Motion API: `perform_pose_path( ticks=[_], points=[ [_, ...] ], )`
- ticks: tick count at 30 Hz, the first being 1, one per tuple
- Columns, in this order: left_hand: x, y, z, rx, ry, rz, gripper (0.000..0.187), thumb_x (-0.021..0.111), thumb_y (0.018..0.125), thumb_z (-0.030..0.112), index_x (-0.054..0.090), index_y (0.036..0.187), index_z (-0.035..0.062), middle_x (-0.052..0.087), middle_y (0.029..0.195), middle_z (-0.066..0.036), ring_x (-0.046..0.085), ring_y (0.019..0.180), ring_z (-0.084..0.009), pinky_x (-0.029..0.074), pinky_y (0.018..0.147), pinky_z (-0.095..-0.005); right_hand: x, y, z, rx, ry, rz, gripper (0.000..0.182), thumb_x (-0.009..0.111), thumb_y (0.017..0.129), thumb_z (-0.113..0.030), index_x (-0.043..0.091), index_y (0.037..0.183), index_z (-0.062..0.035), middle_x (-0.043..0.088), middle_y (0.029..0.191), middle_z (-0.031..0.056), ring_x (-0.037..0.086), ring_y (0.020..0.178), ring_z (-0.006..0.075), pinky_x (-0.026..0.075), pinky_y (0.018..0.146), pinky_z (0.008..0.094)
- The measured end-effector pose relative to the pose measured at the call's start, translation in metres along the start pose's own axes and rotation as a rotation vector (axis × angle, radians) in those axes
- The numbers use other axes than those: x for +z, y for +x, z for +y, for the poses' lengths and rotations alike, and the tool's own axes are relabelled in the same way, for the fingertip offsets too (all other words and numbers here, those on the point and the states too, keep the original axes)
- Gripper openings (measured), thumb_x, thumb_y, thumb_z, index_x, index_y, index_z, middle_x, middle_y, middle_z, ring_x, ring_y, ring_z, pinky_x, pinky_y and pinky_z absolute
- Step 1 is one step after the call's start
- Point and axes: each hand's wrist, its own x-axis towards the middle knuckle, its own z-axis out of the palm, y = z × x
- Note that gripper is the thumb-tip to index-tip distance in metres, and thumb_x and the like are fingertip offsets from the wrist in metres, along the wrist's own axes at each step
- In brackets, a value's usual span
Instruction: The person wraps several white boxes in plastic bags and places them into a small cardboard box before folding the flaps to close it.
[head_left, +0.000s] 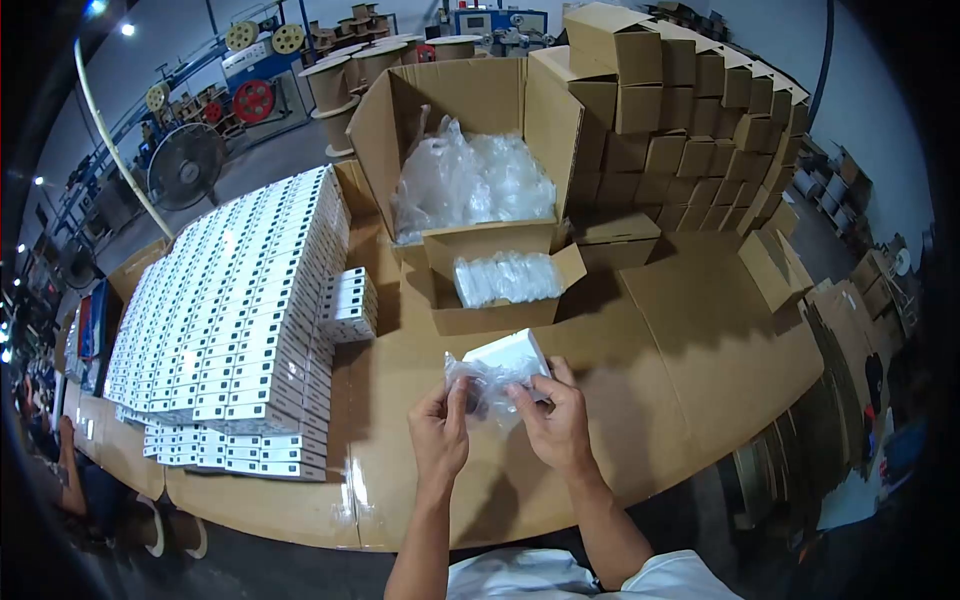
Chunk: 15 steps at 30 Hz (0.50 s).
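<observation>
Between my two hands is a small white box point(510, 352), tilted, its near end inside a clear plastic bag point(487, 385). My left hand point(440, 430) pinches the bag's left edge between thumb and fingers. On the other side, my right hand point(556, 420) grips the bag and the box's right side, thumb on top. Just beyond them stands an open carton point(495, 320) holding several bagged white boxes point(508, 278). Behind it, a larger open carton point(455, 95) is heaped with clear plastic bags point(475, 175).
A big stack of white boxes point(230, 300) rises at my left, with a shorter stack point(352, 305) beside it. Brown cartons point(690, 130) are piled at the back right. Cardboard point(640, 400) covers the table. Another person's arm point(70, 470) shows at far left.
</observation>
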Motion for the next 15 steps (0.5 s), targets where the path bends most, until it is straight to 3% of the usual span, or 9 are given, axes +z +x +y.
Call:
perform_pose_path(
  ticks=[1,3,6,8,10,11,12,14,15],
  points=[
    [-0.005,-0.005,-0.005,-0.028,0.038,0.03,0.021,0.064,0.103,0.014,0.072,0.095,-0.004,0.062,0.073,0.002,0.052,0.065,-0.0043,0.041,0.057,-0.0238,0.003,-0.005,0.002,0.057,0.009,0.003,0.02,0.076,0.09,-0.011,0.071,0.097,0.0077,0.057,0.108,0.0133,0.065,0.095,0.0227,0.062,0.071,0.0302],
    [-0.014,-0.011,-0.006,-0.046,0.135,0.046,0.027,0.06,0.105,0.017,0.068,0.088,-0.003,0.051,0.064,0.005,0.043,0.058,-0.0026,0.032,0.048,-0.0261,0.003,-0.013,0.009,-0.022,-0.011,0.047,0.018,0.075,0.092,-0.01,0.071,0.092,0.0076,0.057,0.108,0.0128,0.064,0.094,0.0219,0.061,0.067,0.029],
    [-0.027,-0.017,-0.017,-0.082,0.126,0.01,0.025,0.06,0.105,0.016,0.067,0.09,-0.003,0.055,0.064,0.003,0.046,0.056,-0.0029,0.035,0.048,-0.0262,0.007,-0.024,0.022,-0.016,0.003,0.102,0.021,0.074,0.094,-0.012,0.07,0.089,0.0077,0.058,0.106,0.0118,0.063,0.091,0.02,0.057,0.063,0.0284],
    [-0.035,-0.023,-0.011,-0.143,0.03,-0.045,0.014,0.06,0.104,0.013,0.063,0.107,-0.0005,0.06,0.064,0.0,0.052,0.052,-0.0055,0.041,0.047,-0.0234,0.01,-0.028,0.021,0.062,0.056,0.13,0.021,0.073,0.095,-0.013,0.071,0.09,0.0072,0.059,0.106,0.0109,0.062,0.09,0.0186,0.055,0.064,0.0284],
    [-0.053,-0.026,-0.011,-0.164,-0.081,-0.065,0.016,0.06,0.104,0.011,0.059,0.116,0.0009,0.062,0.065,-0.003,0.055,0.051,-0.0076,0.044,0.048,-0.0219,0.006,-0.028,0.023,0.11,0.099,0.154,0.022,0.071,0.097,-0.015,0.072,0.09,0.0065,0.059,0.103,0.0085,0.061,0.088,0.0162,0.053,0.067,0.028],
    [-0.063,-0.025,-0.018,-0.113,-0.145,-0.092,0.022,0.059,0.104,0.01,0.053,0.124,0.0021,0.065,0.076,-0.006,0.056,0.05,-0.0082,0.043,0.045,-0.0205,0.003,-0.027,0.024,0.137,0.123,0.165,0.023,0.07,0.098,-0.016,0.073,0.09,0.0061,0.059,0.101,0.0073,0.06,0.088,0.015,0.051,0.068,0.0278],
    [-0.066,-0.023,-0.013,-0.031,-0.063,-0.048,0.026,0.063,0.099,0.005,0.059,0.124,0.0047,0.068,0.089,-0.011,0.066,0.07,-0.0147,0.052,0.057,-0.0254,0.001,-0.026,0.025,0.161,0.148,0.177,0.025,0.07,0.098,-0.017,0.073,0.09,0.0057,0.059,0.1,0.0061,0.06,0.087,0.0139,0.05,0.07,0.0276],
    [-0.064,-0.014,-0.002,0.517,0.607,-0.099,0.036,0.072,0.085,-0.002,0.068,0.119,0.0098,0.07,0.101,-0.011,0.066,0.099,-0.0244,0.055,0.081,-0.0353,-0.001,-0.028,0.027,0.191,0.152,0.125,0.026,0.069,0.099,-0.02,0.074,0.092,0.0051,0.058,0.098,0.0055,0.059,0.085,0.0132,0.048,0.07,0.0272],
    [-0.065,-0.011,-0.001,0.582,0.637,-0.172,0.035,0.073,0.081,-0.001,0.071,0.114,0.0097,0.071,0.102,-0.01,0.063,0.107,-0.0262,0.054,0.085,-0.0372,0.0,-0.028,0.033,0.188,0.148,0.091,0.026,0.069,0.099,-0.02,0.074,0.093,0.0048,0.058,0.098,0.0052,0.059,0.084,0.013,0.048,0.07,0.027]
  ],
)
